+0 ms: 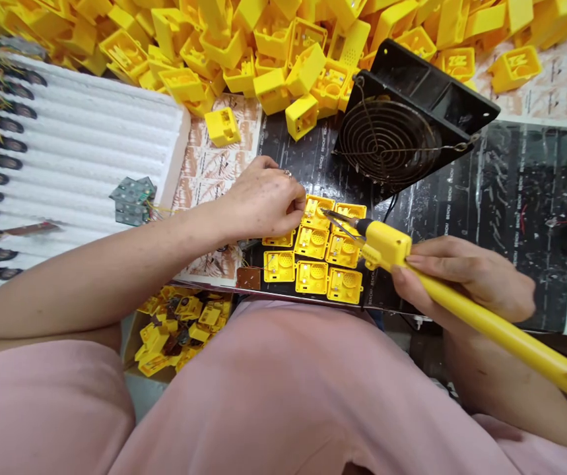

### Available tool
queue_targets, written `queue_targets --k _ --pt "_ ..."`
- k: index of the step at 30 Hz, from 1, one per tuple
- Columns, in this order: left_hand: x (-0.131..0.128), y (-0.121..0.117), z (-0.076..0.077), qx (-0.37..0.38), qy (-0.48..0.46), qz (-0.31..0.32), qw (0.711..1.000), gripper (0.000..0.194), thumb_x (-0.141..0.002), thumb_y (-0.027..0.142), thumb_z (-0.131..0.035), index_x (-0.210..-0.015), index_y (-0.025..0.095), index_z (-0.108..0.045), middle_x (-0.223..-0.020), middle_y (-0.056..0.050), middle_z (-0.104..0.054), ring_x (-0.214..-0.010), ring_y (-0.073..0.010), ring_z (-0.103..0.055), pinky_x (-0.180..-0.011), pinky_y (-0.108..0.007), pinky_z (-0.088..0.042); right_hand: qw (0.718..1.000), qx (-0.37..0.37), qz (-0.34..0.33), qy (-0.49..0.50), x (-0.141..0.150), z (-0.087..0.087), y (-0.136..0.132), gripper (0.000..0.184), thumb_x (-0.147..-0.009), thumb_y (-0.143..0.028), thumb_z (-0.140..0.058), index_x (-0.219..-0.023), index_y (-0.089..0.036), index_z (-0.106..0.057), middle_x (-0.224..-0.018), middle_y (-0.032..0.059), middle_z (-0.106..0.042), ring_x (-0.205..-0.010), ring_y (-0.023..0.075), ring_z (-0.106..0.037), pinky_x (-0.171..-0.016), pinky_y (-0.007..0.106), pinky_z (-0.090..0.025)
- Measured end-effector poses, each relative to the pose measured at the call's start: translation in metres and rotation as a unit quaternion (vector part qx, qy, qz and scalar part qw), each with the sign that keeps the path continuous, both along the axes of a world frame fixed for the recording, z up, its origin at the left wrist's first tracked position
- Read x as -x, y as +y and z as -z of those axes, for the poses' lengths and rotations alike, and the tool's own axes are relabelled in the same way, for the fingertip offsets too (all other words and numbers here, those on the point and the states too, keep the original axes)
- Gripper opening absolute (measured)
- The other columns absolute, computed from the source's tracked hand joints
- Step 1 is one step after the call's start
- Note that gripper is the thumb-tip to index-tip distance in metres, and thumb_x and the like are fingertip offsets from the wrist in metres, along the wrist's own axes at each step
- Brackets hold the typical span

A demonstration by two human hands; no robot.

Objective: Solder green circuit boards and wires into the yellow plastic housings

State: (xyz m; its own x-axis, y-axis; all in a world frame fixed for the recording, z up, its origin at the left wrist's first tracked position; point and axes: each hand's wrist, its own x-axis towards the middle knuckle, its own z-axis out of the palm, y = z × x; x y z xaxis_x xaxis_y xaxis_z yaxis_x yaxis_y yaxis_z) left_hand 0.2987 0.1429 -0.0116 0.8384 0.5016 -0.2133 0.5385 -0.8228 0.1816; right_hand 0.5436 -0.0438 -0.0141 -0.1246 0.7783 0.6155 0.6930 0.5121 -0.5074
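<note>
My right hand (pixel 466 274) is wrapped round a yellow soldering iron (pixel 387 243) with a long handle. The iron's tip reaches down over the top row of several small open yellow plastic cases (pixel 311 277) laid out close together. Beside that tip, my left hand (pixel 268 201) is closed, its fingers curled at the edge of a top-row case (pixel 319 206). Whatever its fingertips may pinch is hidden from me. Small metal pieces show inside the cases. A brown circuit board (pixel 248 278) lies at the front left of the group, with a thin wire.
A black fan (pixel 387 142) stands behind the cases. Loose yellow housings (pixel 270 89) are heaped along the back. On the left, a white foam tray (pixel 90 112) carries speakers with wires and green boards (pixel 133 200). Below the table edge sits a box of yellow parts (pixel 164 336).
</note>
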Motion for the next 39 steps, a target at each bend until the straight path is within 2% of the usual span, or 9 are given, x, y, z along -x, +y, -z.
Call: queue_targets --k 5,10,13,18,22,25,30,35,39 --pt "-0.001 0.002 0.002 0.009 -0.014 0.003 1.0 0.024 -0.086 0.034 -0.05 -0.077 0.025 -0.07 -0.066 0.002 -0.068 -0.078 -0.0205 -0.068 -0.108 -0.042 -0.045 0.998 -0.01 0.031 0.044 0.008 0.008 -0.002 0.024 -0.09 -0.016 -0.084 -0.106 -0.03 -0.073 -0.084 -0.0025 -0.08 -0.065 0.0177 -0.076 -0.049 0.026 -0.061" --pt "0.001 -0.004 -0.001 0.016 -0.011 -0.018 1.0 0.023 -0.089 0.032 -0.053 -0.08 0.024 -0.072 -0.074 0.0 -0.072 -0.084 -0.022 -0.07 -0.111 -0.046 -0.044 0.993 -0.006 0.107 0.051 0.011 0.022 -0.008 0.059 -0.09 -0.025 -0.088 -0.145 -0.036 -0.069 -0.098 -0.0005 -0.083 -0.069 0.0198 -0.079 -0.06 0.028 -0.067" --pt "0.006 -0.008 -0.004 -0.002 -0.043 -0.029 0.999 0.027 -0.095 0.032 -0.051 -0.084 0.025 -0.075 -0.083 -0.001 -0.077 -0.099 -0.0248 -0.071 -0.121 -0.052 -0.038 0.991 0.007 0.133 0.031 0.009 0.029 -0.014 0.064 -0.092 -0.028 -0.087 -0.152 -0.036 -0.064 -0.108 0.0012 -0.084 -0.074 0.0207 -0.081 -0.066 0.03 -0.069" --pt "0.01 -0.003 0.001 0.022 -0.095 -0.081 0.992 0.028 -0.1 0.038 -0.053 -0.098 0.028 -0.078 -0.092 -0.001 -0.08 -0.104 -0.0255 -0.069 -0.126 -0.057 -0.035 0.985 -0.026 0.158 0.067 0.013 0.035 -0.016 0.046 -0.09 -0.025 -0.088 -0.134 -0.034 -0.074 -0.099 -0.0007 -0.084 -0.07 0.02 -0.079 -0.055 0.029 -0.064" --pt "0.001 0.002 0.009 -0.004 -0.099 -0.077 0.992 0.024 -0.097 0.033 -0.055 -0.092 0.027 -0.077 -0.081 -0.001 -0.075 -0.1 -0.0258 -0.069 -0.123 -0.056 -0.039 0.99 -0.061 0.109 0.07 0.023 0.03 -0.006 0.027 -0.089 -0.016 -0.087 -0.109 -0.026 -0.072 -0.084 -0.0022 -0.08 -0.067 0.0184 -0.078 -0.057 0.026 -0.065" --pt "-0.007 0.0 0.007 -0.017 -0.068 -0.065 0.995 0.024 -0.094 0.03 -0.055 -0.086 0.024 -0.077 -0.08 -0.003 -0.075 -0.103 -0.0278 -0.071 -0.122 -0.058 -0.039 0.994 -0.056 0.091 0.015 0.028 0.023 -0.001 0.024 -0.09 -0.015 -0.087 -0.096 -0.025 -0.066 -0.078 -0.005 -0.077 -0.065 0.0151 -0.077 -0.055 0.021 -0.062" --pt "-0.015 -0.002 -0.002 0.0 -0.027 -0.072 0.997 0.022 -0.092 0.028 -0.059 -0.085 0.021 -0.078 -0.083 -0.005 -0.076 -0.11 -0.0321 -0.073 -0.122 -0.058 -0.038 0.995 -0.067 0.074 -0.014 0.031 0.02 0.004 0.025 -0.091 -0.015 -0.086 -0.095 -0.022 -0.063 -0.074 -0.0065 -0.076 -0.063 0.0111 -0.076 -0.054 0.017 -0.058" --pt "-0.016 0.002 -0.001 -0.004 -0.035 -0.057 0.998 0.02 -0.089 0.028 -0.059 -0.082 0.021 -0.077 -0.08 -0.005 -0.075 -0.107 -0.0329 -0.074 -0.117 -0.056 -0.043 0.997 -0.066 0.035 -0.021 0.029 0.017 0.005 0.025 -0.091 -0.02 -0.089 -0.095 -0.022 -0.064 -0.076 -0.0045 -0.076 -0.065 0.0127 -0.077 -0.056 0.019 -0.06" --pt "-0.015 0.005 0.003 -0.009 -0.042 -0.039 0.998 0.02 -0.089 0.027 -0.059 -0.082 0.021 -0.076 -0.078 -0.004 -0.074 -0.106 -0.0312 -0.073 -0.114 -0.054 -0.046 0.996 -0.036 0.077 0.01 0.022 0.018 -0.001 0.021 -0.092 -0.015 -0.086 -0.099 -0.025 -0.069 -0.081 -0.0045 -0.078 -0.069 0.0139 -0.077 -0.058 0.022 -0.063"
